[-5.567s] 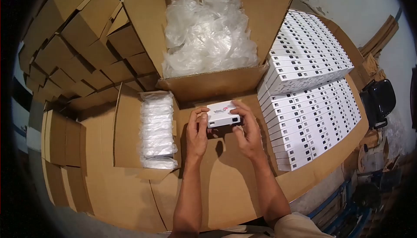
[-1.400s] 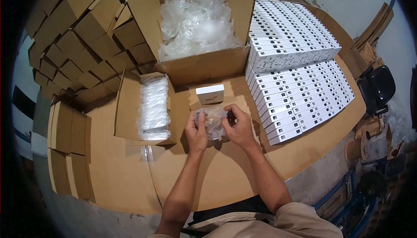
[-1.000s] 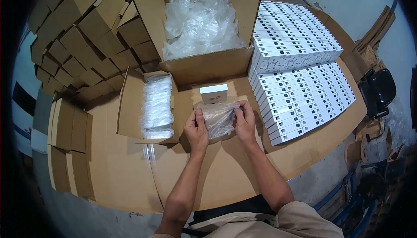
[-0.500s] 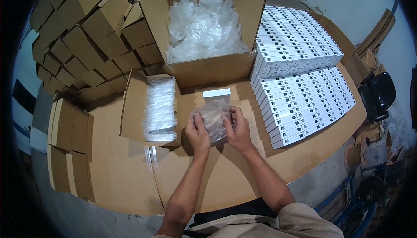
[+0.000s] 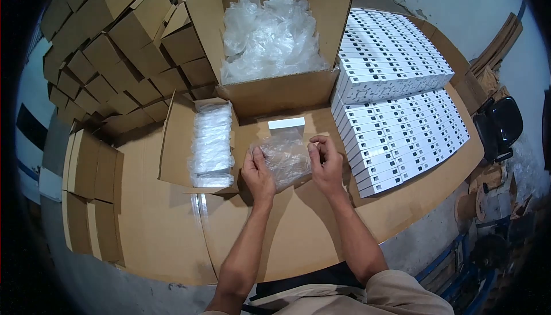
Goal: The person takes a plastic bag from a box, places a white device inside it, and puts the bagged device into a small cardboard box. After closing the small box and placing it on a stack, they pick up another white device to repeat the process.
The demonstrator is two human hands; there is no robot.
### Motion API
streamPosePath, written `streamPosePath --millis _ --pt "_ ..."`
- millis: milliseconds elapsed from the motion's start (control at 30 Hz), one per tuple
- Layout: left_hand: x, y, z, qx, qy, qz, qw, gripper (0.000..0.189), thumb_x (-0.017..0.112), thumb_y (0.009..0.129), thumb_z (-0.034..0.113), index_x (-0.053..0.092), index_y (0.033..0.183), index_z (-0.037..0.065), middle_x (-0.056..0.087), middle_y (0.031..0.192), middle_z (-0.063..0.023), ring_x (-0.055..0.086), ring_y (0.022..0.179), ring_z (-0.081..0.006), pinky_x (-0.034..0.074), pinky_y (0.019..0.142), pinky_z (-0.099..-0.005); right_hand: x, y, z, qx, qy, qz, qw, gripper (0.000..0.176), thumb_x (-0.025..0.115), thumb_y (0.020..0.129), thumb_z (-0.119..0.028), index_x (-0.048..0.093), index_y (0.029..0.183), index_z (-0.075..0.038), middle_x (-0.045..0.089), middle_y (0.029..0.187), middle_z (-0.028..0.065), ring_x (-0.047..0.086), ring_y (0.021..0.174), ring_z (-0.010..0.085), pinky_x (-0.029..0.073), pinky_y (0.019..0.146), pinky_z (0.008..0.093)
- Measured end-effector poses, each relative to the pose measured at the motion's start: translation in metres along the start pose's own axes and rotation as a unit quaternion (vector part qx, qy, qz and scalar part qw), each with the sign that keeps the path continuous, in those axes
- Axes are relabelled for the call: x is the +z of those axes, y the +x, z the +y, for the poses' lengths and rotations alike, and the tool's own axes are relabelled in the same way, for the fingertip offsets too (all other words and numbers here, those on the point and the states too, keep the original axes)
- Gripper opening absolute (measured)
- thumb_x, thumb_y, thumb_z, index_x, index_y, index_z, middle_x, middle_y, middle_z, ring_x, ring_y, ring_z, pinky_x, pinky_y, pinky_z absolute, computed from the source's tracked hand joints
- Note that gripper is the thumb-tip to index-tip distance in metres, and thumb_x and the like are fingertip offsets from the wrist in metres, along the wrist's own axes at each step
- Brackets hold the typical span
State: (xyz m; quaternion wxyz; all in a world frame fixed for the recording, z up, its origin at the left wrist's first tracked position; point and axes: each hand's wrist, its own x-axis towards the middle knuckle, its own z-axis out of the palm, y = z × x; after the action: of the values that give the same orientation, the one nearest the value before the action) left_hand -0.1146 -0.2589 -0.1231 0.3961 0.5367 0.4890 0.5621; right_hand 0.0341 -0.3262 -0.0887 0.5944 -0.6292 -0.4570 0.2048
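A clear plastic bag (image 5: 282, 164) is stretched out in front of me between both hands. My left hand (image 5: 259, 178) pinches its left side, thumb on top. At the bag's right edge, the thumb and curled fingers of my right hand (image 5: 326, 168) are closed on the film. Just beyond the bag, a small white box (image 5: 286, 124) stands on the cardboard-covered table, its lower part seen through the plastic. To the left of my left hand, an open carton (image 5: 175, 142) holds a row of plastic-wrapped packs (image 5: 212, 142).
A large open carton (image 5: 275, 94) full of loose clear bags (image 5: 270, 36) stands at the back. Rows of white boxes (image 5: 402, 137) with dark square marks are stacked on the right. Many brown cartons (image 5: 109, 56) are piled at the back left, with more cartons (image 5: 92, 191) at the left edge.
My right hand has moved to the right, and the bag is now spread wider between my hands. My left hand has shifted slightly left. The white box stays where it was.
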Motion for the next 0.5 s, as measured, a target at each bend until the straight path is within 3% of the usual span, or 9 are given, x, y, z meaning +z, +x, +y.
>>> streamPosePath --millis 133,333,433,500 --pt "0.003 -0.003 0.001 -0.002 -0.044 -0.048 0.998 0.035 0.051 0.111 0.026 0.061 0.092 -0.001 0.059 0.079 -0.0018 0.052 0.077 -0.0104 0.045 0.069 -0.0294 0.003 0.003 0.005 -0.019 0.0 -0.003 1.0 0.024 0.072 0.098 -0.019 0.063 0.112 -0.001 0.058 0.078 0.0011 0.052 0.07 0.0085 0.046 0.063 0.0265" --pt "0.005 -0.005 0.007 -0.004 -0.102 -0.112 0.988 0.033 0.054 0.11 0.027 0.063 0.093 0.0 0.06 0.081 0.0016 0.052 0.079 -0.0076 0.046 0.07 -0.0275 0.011 0.004 0.016 0.006 -0.003 0.105 0.994 0.018 0.07 0.1 -0.017 0.066 0.103 0.001 0.059 0.077 -0.0015 0.053 0.072 0.0059 0.049 0.066 0.0243" --pt "0.005 -0.005 0.0 -0.002 -0.1 -0.136 0.986 0.029 0.056 0.109 0.026 0.064 0.098 0.0 0.06 0.083 0.002 0.051 0.078 -0.0074 0.046 0.071 -0.0263 0.007 0.005 0.024 0.028 0.023 0.016 0.999 0.02 0.063 0.105 -0.019 0.064 0.1 0.001 0.057 0.078 -0.0007 0.051 0.073 0.0075 0.047 0.066 0.0263" --pt "0.001 -0.003 -0.004 0.001 -0.098 -0.178 0.979 0.023 0.057 0.108 0.022 0.063 0.106 0.0 0.06 0.087 0.0012 0.051 0.077 -0.0077 0.046 0.072 -0.0255 0.007 0.002 0.016 0.033 0.005 0.056 0.998 0.025 0.058 0.107 -0.022 0.061 0.1 0.002 0.059 0.078 0.0071 0.053 0.072 0.0134 0.047 0.067 0.0307"
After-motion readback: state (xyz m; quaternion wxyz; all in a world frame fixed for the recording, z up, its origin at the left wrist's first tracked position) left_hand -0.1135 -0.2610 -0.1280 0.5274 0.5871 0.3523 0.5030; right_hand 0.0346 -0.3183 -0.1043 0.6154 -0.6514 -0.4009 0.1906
